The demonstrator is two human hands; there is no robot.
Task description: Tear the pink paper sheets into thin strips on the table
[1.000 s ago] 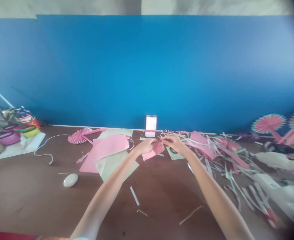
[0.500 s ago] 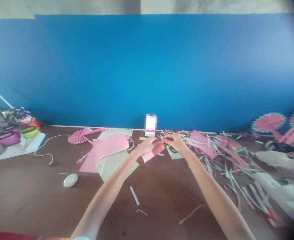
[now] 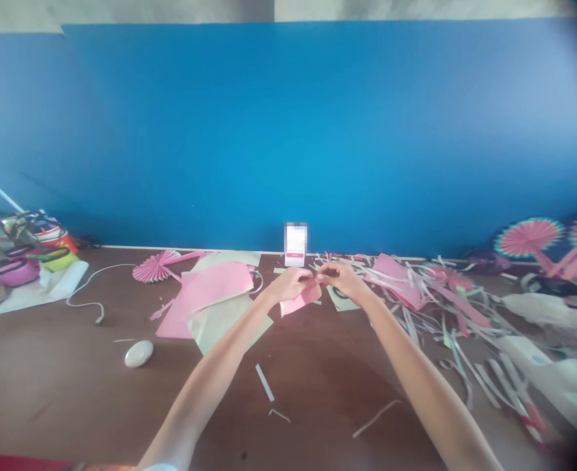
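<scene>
1. Your left hand (image 3: 289, 284) pinches the pink piece (image 3: 301, 301) near its upper edge.
2. Your right hand (image 3: 343, 280) has thumb and fingertips drawn close at the piece's upper right corner; I cannot tell whether they grip it.
3. The piece is on your side of the phone (image 3: 295, 243), which stands upright by the blue wall (image 3: 288, 144); whether the piece touches the table (image 3: 318, 405) is unclear.
4. To your left, a pink sheet (image 3: 220, 282) overlaps a pale sheet (image 3: 229, 322), with a fan (image 3: 152, 268) just beyond.
5. To your right, strips (image 3: 409, 326) lie tangled; another fan (image 3: 528, 237) stands farther out.
</scene>
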